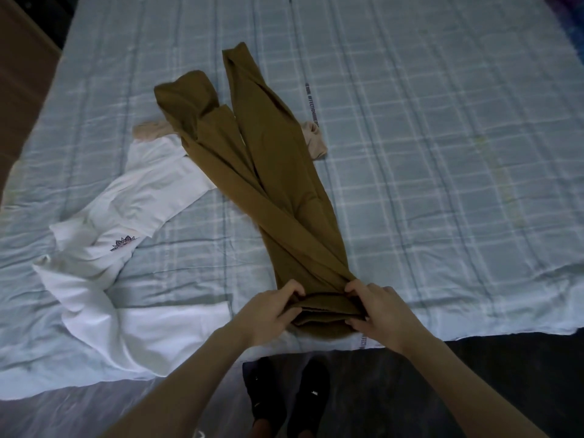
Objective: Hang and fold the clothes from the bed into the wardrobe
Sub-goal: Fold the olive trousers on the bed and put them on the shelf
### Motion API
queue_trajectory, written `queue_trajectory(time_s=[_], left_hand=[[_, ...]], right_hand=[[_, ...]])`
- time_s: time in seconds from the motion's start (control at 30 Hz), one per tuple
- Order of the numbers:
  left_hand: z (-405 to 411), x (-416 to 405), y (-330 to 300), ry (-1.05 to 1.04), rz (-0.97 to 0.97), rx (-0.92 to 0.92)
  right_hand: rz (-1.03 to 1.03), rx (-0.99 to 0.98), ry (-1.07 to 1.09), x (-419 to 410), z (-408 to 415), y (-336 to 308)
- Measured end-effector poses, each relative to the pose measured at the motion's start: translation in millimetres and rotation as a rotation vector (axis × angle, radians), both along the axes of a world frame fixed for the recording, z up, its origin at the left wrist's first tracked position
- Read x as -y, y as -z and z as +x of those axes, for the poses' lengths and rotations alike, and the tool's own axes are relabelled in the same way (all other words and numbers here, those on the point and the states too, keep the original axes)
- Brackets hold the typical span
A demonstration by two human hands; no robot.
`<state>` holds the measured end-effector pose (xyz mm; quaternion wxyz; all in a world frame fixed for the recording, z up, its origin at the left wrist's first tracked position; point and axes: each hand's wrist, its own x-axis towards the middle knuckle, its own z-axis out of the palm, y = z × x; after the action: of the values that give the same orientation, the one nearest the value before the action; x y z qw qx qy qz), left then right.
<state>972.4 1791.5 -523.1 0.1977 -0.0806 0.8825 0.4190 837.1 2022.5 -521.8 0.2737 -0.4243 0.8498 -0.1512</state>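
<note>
Olive-brown trousers [271, 159] lie lengthwise on the bed [426, 137], legs pointing away from me, one leg end crumpled at the far left. My left hand [271, 311] and my right hand [379, 311] both grip the bunched waistband at the near edge of the bed. A white garment [126, 216] with a small embroidered motif sprawls to the left. A beige piece of clothing [313, 140] pokes out from under the trousers on both sides.
The bed carries a pale blue checked sheet that fills most of the view. Its near edge runs just under my hands. My feet in dark shoes [284, 396] stand on a dark floor. Brown furniture [22, 74] stands at the far left.
</note>
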Motion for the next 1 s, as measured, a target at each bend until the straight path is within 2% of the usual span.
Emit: queue_trajectory(time_s=[0.1, 0.2, 0.33, 0.5, 0.63, 0.77, 0.9, 1.0], left_hand=[[0.4, 4.7, -8.2, 0.04, -0.006, -0.107], [4.3, 8.1, -8.1, 0.083, -0.022, -0.171], [11.0, 17.6, -2.9, 0.188, -0.181, -0.199], [3.1, 15.8, -15.6, 0.132, -0.3, -0.229], [2.7, 6.5, -17.0, 0.188, -0.373, -0.176], [-4.1, -9.9, -15.1, 0.131, -0.428, -0.09], [-10.6, -28.4, -20.5, 0.243, -0.632, 0.136], [-21.4, -36.3, -46.5, 0.323, -0.733, 0.255]], right_hand=[[-0.002, -0.067, -0.047, -2.9, 0.9, 5.6], [-0.108, -0.065, 0.008, -5.2, 6.0, 2.9], [-0.244, -0.146, -0.101, -3.0, 10.0, -13.0], [-0.224, -0.203, -0.105, -7.9, 8.6, -4.3], [-0.133, -0.168, -0.037, -9.4, 10.8, 6.8], [-0.089, -0.193, -0.004, -6.2, 12.5, 9.9], [0.139, -0.326, 0.04, 0.1, 12.6, 3.4], [0.266, -0.393, 0.003, 6.0, 18.3, -13.2]])
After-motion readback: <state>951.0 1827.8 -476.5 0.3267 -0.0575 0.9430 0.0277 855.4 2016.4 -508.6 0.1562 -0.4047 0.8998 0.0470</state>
